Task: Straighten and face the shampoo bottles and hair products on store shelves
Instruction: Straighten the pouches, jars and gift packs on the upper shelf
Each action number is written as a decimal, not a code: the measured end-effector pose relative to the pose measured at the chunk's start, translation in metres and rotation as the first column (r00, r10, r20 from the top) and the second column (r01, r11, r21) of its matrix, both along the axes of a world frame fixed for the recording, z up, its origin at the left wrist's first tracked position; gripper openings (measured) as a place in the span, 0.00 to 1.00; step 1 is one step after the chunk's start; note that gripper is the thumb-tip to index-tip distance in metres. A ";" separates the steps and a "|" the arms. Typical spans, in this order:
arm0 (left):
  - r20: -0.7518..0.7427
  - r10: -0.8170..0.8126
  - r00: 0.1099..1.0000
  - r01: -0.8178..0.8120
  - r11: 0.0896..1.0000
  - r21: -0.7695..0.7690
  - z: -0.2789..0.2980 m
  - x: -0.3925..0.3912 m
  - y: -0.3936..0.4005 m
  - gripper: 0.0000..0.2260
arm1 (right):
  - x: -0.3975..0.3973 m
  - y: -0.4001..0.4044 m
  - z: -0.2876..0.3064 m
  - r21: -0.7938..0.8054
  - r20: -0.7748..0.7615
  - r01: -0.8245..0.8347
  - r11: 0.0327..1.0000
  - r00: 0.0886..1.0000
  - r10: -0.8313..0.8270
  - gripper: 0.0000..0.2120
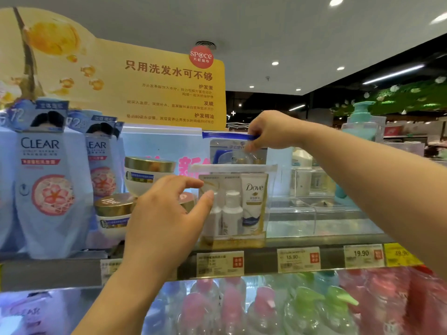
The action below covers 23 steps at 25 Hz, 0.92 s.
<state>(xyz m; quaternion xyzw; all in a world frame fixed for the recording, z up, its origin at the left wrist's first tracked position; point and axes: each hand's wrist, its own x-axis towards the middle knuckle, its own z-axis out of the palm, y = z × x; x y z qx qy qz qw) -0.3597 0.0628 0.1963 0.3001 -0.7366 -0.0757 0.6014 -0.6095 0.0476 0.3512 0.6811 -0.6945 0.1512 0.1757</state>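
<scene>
A clear Dove travel kit pouch point(244, 209) with small white bottles stands at the front of the upper shelf point(314, 240). Behind it stands a second clear pouch with a blue zip strip point(225, 135). My right hand point(271, 131) pinches the right end of that blue strip from above. My left hand point(167, 213) is spread with relaxed fingers; its thumb and fingertips touch the left edge of the Dove pouch. Gold-lidded Dove hair mask jars point(113, 213) sit just left of my left hand.
Tall pale-blue Clear shampoo bottles point(50, 189) fill the shelf's left side. A clear acrylic divider point(314, 189) and a teal pump bottle point(361, 117) are at the right. Price tags point(298, 259) line the shelf edge. Pump bottles point(302, 308) crowd the lower shelf.
</scene>
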 end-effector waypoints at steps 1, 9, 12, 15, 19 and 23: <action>0.006 0.006 1.000 -0.006 1.000 -0.008 0.000 -0.004 0.005 0.11 | 0.001 0.001 -0.002 -0.051 -0.009 -0.015 0.999 1.000 0.014 0.12; -0.046 -0.051 0.998 0.047 0.996 -0.078 0.006 -0.033 0.029 0.09 | 0.005 0.063 0.029 -0.575 -0.084 0.057 0.816 0.988 -0.127 0.09; -0.092 -0.120 0.988 0.112 0.990 -0.089 0.014 -0.051 0.034 0.14 | 0.012 0.101 0.032 -0.696 -0.095 0.024 0.717 0.987 -0.126 0.10; -0.178 -0.206 0.962 0.190 0.977 -0.099 0.020 -0.070 0.039 0.25 | 0.020 0.148 0.022 -0.748 -0.120 0.037 0.662 0.974 -0.190 0.14; -0.251 -0.492 0.833 0.507 0.862 -0.008 0.022 -0.091 0.052 0.34 | 0.023 0.218 -0.003 -0.657 -0.069 0.137 0.741 0.968 -0.240 0.13; -0.223 -0.824 0.521 0.852 0.488 0.187 0.006 -0.129 0.089 0.13 | 0.023 0.287 -0.037 -0.476 0.093 0.302 0.826 0.951 -0.294 0.08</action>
